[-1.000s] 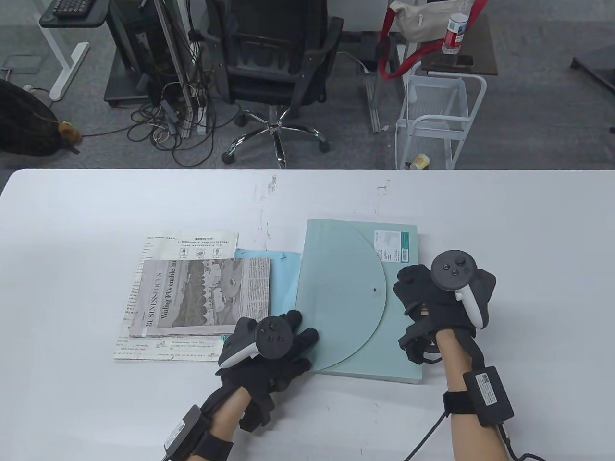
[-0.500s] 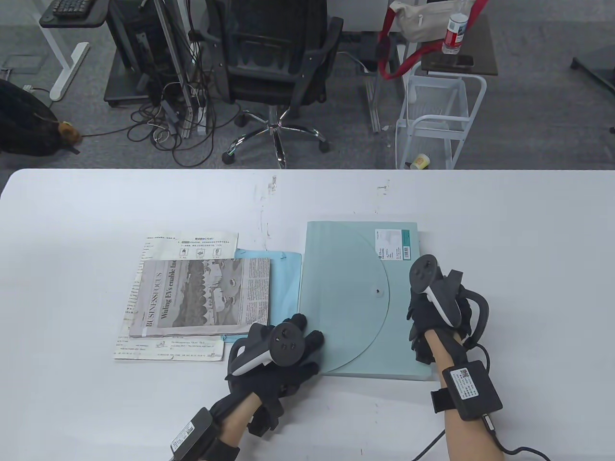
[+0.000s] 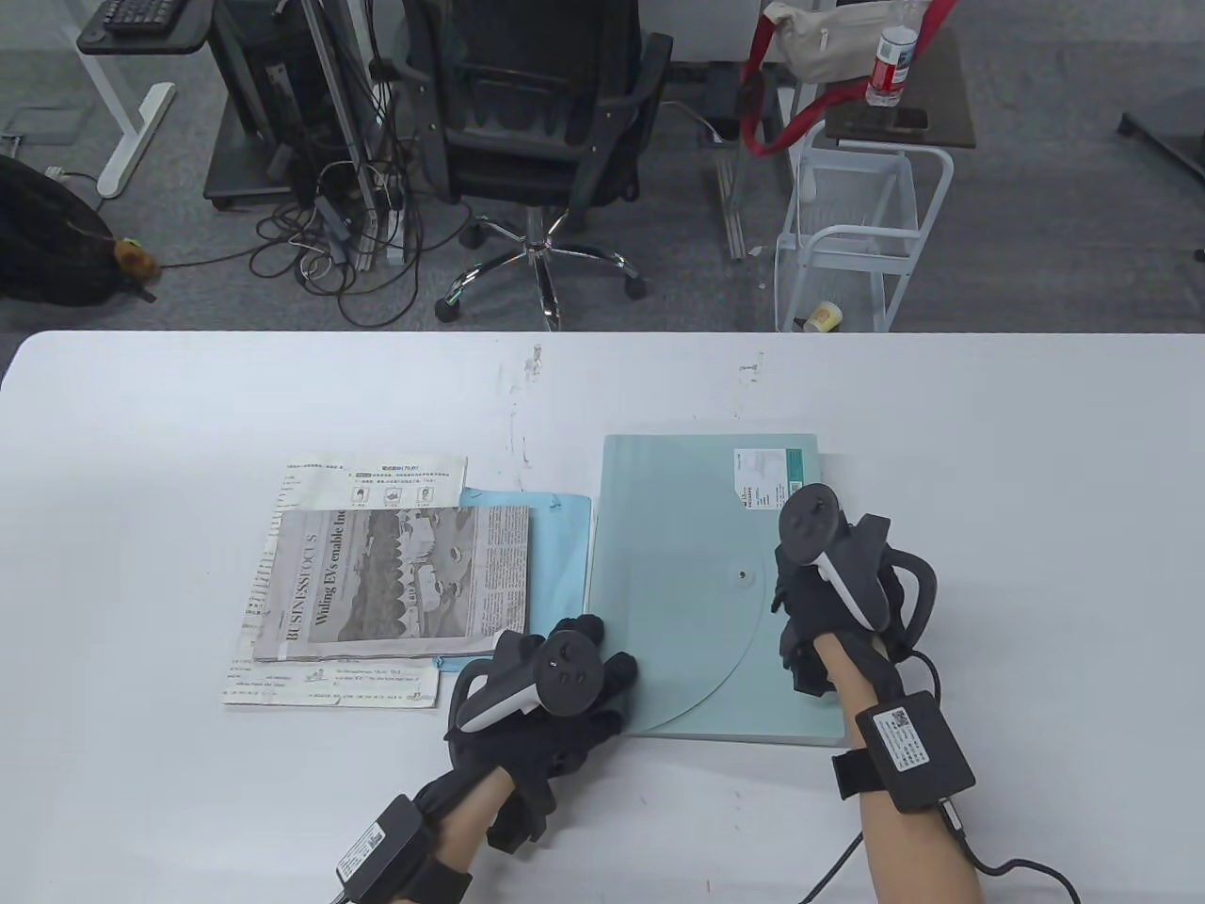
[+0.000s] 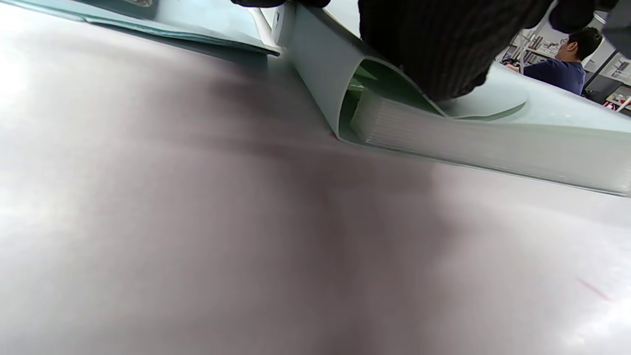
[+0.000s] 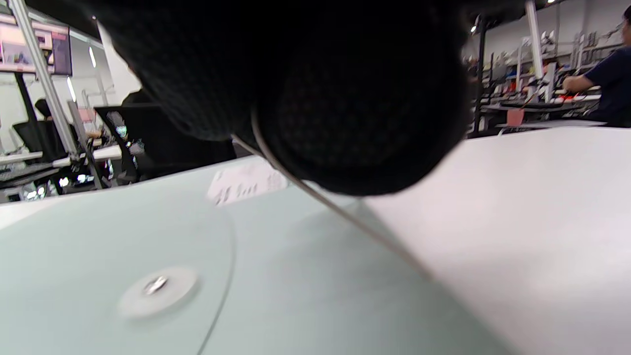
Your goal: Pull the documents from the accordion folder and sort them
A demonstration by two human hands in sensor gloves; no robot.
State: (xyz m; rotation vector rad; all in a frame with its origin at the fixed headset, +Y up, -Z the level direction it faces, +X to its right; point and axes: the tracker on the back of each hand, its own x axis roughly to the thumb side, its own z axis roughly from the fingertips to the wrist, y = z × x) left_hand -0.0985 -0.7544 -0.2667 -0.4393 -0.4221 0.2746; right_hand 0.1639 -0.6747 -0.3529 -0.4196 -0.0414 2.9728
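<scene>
The pale green accordion folder (image 3: 687, 527) lies flat and closed on the white table (image 3: 141, 452), flap down with its snap button (image 3: 741, 575). My left hand (image 3: 588, 673) rests with spread fingers on the folder's near left corner. In the left wrist view a gloved finger (image 4: 434, 49) presses on top of that corner, above the pleated edge (image 4: 473, 143). My right hand (image 3: 817, 589) is turned on its side on the folder's right part, near the flap's curved edge. Its fingers are hidden. The right wrist view shows the folder top (image 5: 305, 276) and the button (image 5: 157, 285) under the glove.
A folded newspaper (image 3: 395, 584) lies on printed sheets (image 3: 377, 476) and a blue sheet (image 3: 560, 551), left of the folder. A white label (image 3: 767, 478) sits on the folder's far right corner. An office chair (image 3: 537, 122) and a wire cart (image 3: 852, 235) stand beyond the far edge.
My right hand has moved left from the folder's right edge onto its top and rolled onto its side. My left hand has shifted a little right along the near left corner.
</scene>
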